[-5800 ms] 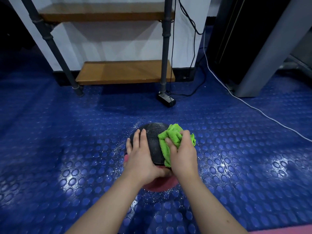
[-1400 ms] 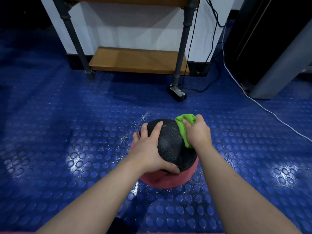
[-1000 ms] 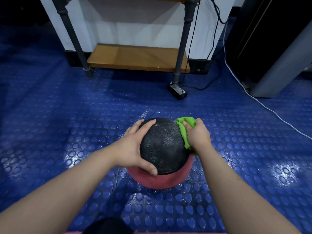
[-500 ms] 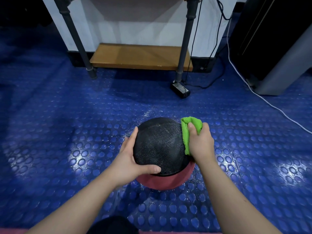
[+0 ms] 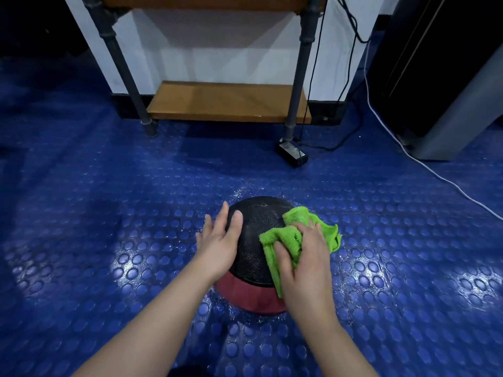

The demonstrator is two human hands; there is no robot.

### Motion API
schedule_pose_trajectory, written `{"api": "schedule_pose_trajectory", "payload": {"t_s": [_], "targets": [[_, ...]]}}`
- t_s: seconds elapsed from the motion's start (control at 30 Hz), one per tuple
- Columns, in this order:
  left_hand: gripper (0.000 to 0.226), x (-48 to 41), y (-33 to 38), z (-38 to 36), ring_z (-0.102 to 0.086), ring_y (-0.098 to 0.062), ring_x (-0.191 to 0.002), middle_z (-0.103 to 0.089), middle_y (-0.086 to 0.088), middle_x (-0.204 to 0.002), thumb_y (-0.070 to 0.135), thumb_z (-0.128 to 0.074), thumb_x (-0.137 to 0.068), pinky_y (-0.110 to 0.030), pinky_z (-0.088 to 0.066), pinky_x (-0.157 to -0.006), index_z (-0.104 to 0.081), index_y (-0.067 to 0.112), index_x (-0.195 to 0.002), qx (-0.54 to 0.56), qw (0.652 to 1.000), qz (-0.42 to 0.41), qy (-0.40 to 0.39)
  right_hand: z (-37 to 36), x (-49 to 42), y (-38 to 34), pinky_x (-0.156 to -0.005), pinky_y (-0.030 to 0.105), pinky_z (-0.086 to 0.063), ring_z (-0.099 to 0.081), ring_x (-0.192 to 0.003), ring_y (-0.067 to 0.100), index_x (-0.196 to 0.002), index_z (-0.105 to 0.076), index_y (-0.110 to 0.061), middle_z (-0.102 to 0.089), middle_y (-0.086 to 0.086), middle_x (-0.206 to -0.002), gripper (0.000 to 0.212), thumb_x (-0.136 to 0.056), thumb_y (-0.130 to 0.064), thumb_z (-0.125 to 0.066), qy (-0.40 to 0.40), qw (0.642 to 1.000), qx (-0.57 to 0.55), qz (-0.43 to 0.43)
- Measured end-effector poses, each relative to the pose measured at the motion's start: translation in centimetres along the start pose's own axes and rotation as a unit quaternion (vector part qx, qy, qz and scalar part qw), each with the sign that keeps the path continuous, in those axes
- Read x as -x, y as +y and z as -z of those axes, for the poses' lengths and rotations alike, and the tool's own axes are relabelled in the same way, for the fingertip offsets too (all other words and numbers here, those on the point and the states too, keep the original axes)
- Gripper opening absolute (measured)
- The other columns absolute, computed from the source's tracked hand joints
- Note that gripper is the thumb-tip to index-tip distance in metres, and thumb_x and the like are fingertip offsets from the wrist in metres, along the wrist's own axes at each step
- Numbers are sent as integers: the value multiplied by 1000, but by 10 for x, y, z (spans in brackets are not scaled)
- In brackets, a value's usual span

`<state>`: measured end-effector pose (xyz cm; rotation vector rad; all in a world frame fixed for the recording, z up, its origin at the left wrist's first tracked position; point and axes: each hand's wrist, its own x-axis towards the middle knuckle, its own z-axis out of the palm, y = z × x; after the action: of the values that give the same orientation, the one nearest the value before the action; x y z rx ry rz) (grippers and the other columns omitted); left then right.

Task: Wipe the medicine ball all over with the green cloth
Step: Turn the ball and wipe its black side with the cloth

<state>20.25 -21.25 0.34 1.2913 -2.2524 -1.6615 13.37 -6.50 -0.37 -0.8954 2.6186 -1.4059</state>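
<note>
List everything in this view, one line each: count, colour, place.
Black-and-red textured medicine ball: one, black over red, on the floor, centre.
Green terry cloth: one, green, on the ball's right side.
Blue studded rubber floor: one, blue, all around.
Wooden shelf with grey pipe legs: one, brown, at the back.
Black power adapter: one, black, beside the shelf's right leg.
White cable: one, white, on the floor, right.
Left hand: one, flat on the ball's left side.
Right hand: one, pressing the cloth onto the ball.
</note>
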Motion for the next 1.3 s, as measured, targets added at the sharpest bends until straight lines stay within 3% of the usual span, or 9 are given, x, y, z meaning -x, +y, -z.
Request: {"api": "schedule_pose_trajectory", "payload": {"t_s": [0.17,0.3,0.5,0.6,0.67,0.83,1.0,1.13,1.3], "targets": [[60,-5,14,-9,19,-14,-150,23,20,-160,62,-13,-99,-68,2,-113,-17,40,-155,-186,976,-60,96,5,-16,2,-105,51,-37,-42,-130,30,-120,-46,-25,-53,5,-130,41,-90,-52,-41,-4,999,-19,-51],[52,-13,28,-22,-8,-26,-152,7,14,-165,52,-21,-103,-63,-16,-116,-25,39,-153,-111,986,-81,93,1,-4,-10,-113,43,-27,-28,-142,19,-118,-52,-25,-49,1,-142,38,-91,-49,-41,-2,1000,-27,5],[50,-26,41,-36,-12,-23,-150,-19,14,-163,55,-19,-102,-57,-20,-117,-31,44,-150,-148,983,-62,88,1,3,10,-116,42,-22,-14,-147,16,-123,-47,-25,-35,1,-152,44,-87,-46,-60,17,998,28,48],[51,-31,43,-37,-14,-22,-150,-21,14,-162,55,-20,-102,-57,-20,-117,-32,42,-150,-152,983,-63,85,11,0,20,-117,22,-13,-15,-147,14,-127,-46,-26,-39,4,-150,53,-84,-53,-62,-10,998,26,49],[52,-36,41,-36,-17,-22,-149,-25,12,-161,55,-19,-102,-56,-20,-117,-33,40,-149,-149,982,-75,87,18,-3,27,-116,19,-14,-20,-145,12,-127,-46,-29,-44,2,-145,55,-82,-56,-64,-20,1000,9,23],[51,-43,39,-35,-23,-25,-146,-30,11,-158,53,-21,-103,-57,-23,-115,-36,36,-149,-130,984,-74,93,20,-8,31,-102,49,-42,-46,-128,24,-125,-46,-29,-54,-4,-128,54,-80,-58,-52,1,999,-44,-32],[53,-44,34,-37,-25,-22,-145,-32,9,-157,53,-19,-102,-56,-23,-115,-37,34,-148,-134,982,-91,102,13,-7,25,-89,37,-47,-57,-105,19,-113,-43,-38,-59,-5,-110,31,-86,-48,-55,62,987,-120,-92],[55,-39,31,-36,-28,-20,-144,-35,10,-155,54,-17,-100,-55,-25,-114,-39,34,-147,-129,979,-107,114,15,-20,23,-74,30,-44,-59,-91,15,-102,-47,-25,-60,-5,-96,13,-95,-32,-55,101,963,-176,-178],[43,-24,18,-20,-35,-19,-139,-42,8,-149,41,-28,-105,-42,-27,-116,-44,29,-144,-100,976,-152,120,20,-56,40,-76,37,-50,-61,-87,19,-97,-50,-22,-63,-2,-93,12,-96,-33,-54,37,936,-221,-270]]}}
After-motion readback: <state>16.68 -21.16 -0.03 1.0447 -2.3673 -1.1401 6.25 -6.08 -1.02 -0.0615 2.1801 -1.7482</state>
